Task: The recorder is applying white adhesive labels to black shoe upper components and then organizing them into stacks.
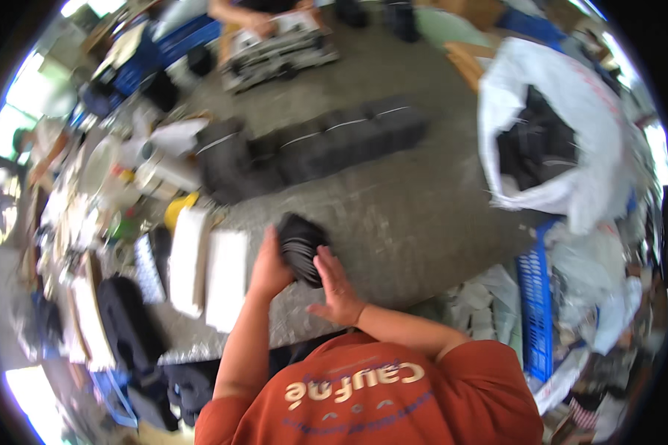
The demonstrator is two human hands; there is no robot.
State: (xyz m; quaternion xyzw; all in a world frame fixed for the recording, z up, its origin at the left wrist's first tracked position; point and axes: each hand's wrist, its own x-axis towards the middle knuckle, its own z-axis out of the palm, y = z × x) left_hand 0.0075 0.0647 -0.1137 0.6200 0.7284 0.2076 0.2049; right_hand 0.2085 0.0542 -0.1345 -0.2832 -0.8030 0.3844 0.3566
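Observation:
A small bundle of black cloth [300, 248], its layers showing as ridges, stands on the near part of the dark table. My left hand [270, 265] grips its left side, with the fingers partly hidden along the edge. Flat against the lower right side of the bundle lies my right hand [338, 291], fingers stretched out and thumb apart. Farther up the table, several dark cloth bundles [334, 144] tied with pale bands sit in a row. The picture is somewhat blurred.
A white sack [608, 141] of black cloth stands at the right, above a blue plastic crate [534, 311]. Two white blocks [226, 278] lie left of my hands. Across the table, another person's hand [258, 24] touches a stack of grey pieces [282, 53].

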